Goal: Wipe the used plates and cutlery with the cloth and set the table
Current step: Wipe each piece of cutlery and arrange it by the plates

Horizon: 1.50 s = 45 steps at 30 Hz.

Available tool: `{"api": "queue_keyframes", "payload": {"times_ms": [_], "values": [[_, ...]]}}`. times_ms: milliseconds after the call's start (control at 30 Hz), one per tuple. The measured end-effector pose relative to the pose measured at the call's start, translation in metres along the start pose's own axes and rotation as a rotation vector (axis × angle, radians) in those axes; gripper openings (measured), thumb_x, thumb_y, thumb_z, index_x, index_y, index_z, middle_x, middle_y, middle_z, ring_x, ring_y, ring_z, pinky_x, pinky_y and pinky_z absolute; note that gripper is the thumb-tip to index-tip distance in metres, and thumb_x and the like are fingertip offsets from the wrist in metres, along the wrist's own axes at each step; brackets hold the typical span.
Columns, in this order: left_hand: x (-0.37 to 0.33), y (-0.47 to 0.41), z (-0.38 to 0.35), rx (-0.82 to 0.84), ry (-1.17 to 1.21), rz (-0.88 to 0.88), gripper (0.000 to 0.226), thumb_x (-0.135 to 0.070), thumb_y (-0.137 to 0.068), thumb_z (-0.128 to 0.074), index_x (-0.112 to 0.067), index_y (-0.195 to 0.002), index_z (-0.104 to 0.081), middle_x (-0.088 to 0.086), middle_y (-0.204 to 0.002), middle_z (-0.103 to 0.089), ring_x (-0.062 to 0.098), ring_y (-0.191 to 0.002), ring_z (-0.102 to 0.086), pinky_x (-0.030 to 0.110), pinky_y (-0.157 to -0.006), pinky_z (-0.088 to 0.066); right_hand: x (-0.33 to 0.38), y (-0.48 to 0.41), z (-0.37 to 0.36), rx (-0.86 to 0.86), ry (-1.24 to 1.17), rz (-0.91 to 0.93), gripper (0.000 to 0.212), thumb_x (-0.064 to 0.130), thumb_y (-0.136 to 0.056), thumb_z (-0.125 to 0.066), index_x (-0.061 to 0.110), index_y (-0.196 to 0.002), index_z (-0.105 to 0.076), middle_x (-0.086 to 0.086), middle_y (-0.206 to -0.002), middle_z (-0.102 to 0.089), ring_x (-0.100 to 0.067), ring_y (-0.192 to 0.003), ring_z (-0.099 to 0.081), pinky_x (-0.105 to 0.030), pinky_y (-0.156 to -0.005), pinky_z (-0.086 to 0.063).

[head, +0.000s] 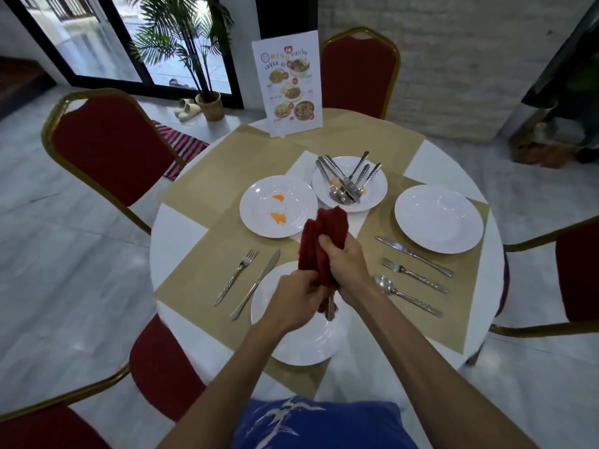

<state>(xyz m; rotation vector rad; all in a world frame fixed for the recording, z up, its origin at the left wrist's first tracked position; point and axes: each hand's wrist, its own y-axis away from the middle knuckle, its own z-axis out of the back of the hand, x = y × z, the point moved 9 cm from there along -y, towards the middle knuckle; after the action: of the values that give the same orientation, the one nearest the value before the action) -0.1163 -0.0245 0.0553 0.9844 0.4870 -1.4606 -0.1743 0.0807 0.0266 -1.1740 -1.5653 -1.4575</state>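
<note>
Both hands hold a dark red cloth (319,244) above the near white plate (301,338). My right hand (348,267) grips the cloth's upper part. My left hand (296,298) pinches its lower end, where the metal handle of a piece of cutlery (330,307) sticks out below. A plate with orange stains (278,205) lies left of centre. Behind it a plate (372,189) carries several used forks and spoons (346,183). A clean plate (437,218) sits at the right with a knife (415,256), fork (416,275) and spoon (405,294) beside it.
A fork (236,277) and knife (256,283) lie left of the near plate on tan placemats (201,196) over the round white table (175,234). A standing menu card (290,87) is at the far edge. Red chairs (110,150) with gold frames ring the table.
</note>
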Motion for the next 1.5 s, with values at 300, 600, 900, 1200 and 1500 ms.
{"api": "queue_keyframes", "payload": {"times_ms": [300, 600, 900, 1200, 1500], "values": [[0.003, -0.01, 0.075, -0.403, 0.005, -0.06, 0.023, -0.041, -0.098, -0.056, -0.025, -0.103, -0.071, -0.007, -0.086, -0.072, 0.008, -0.08, -0.067, 0.027, -0.076, -0.053, 0.009, 0.017, -0.022, 0.162, 0.258, 0.0, 0.038, 0.044, -0.1, -0.058, 0.012, -0.081, -0.065, -0.002, -0.05, -0.057, -0.015, -0.04, -0.048, -0.023, -0.041, -0.038], [0.046, 0.0, 0.139, -0.711, 0.153, 0.18, 0.031, -0.035, -0.094, -0.06, -0.015, -0.073, -0.071, -0.001, -0.065, -0.067, 0.019, -0.068, -0.063, 0.031, -0.062, -0.049, -0.013, 0.066, -0.061, 0.477, 0.248, -0.142, 0.018, 0.025, -0.105, -0.049, 0.012, -0.097, -0.057, 0.005, -0.058, -0.063, -0.013, -0.049, -0.051, -0.024, -0.05, -0.044], [0.053, -0.012, 0.125, -0.472, -0.111, 0.183, 0.038, -0.04, -0.092, -0.056, -0.017, -0.062, -0.066, -0.001, -0.061, -0.068, 0.017, -0.067, -0.067, 0.041, -0.069, -0.055, -0.033, 0.051, -0.065, 0.427, 0.143, -0.185, 0.021, 0.018, -0.102, -0.056, 0.014, -0.123, -0.059, -0.009, -0.091, -0.071, -0.02, -0.073, -0.067, -0.036, -0.073, -0.055], [0.057, -0.008, 0.104, -0.417, -0.08, 0.142, 0.046, -0.039, -0.099, -0.055, -0.015, -0.061, -0.063, -0.004, -0.052, -0.062, 0.002, -0.052, -0.061, 0.028, -0.057, -0.04, -0.02, 0.044, -0.071, 0.407, 0.147, -0.129, 0.023, 0.016, -0.103, -0.053, 0.013, -0.125, -0.058, -0.017, -0.094, -0.074, -0.026, -0.071, -0.071, -0.037, -0.069, -0.058], [0.094, 0.002, 0.136, -0.613, 0.594, 0.308, 0.028, -0.035, -0.095, -0.065, -0.01, -0.085, -0.073, 0.002, -0.074, -0.074, 0.014, -0.067, -0.07, 0.03, -0.065, -0.058, -0.025, 0.05, -0.094, 0.472, 0.272, -0.138, 0.02, 0.019, -0.103, -0.054, 0.015, -0.121, -0.06, -0.016, -0.098, -0.073, -0.017, -0.067, -0.066, -0.031, -0.064, -0.055]]}}
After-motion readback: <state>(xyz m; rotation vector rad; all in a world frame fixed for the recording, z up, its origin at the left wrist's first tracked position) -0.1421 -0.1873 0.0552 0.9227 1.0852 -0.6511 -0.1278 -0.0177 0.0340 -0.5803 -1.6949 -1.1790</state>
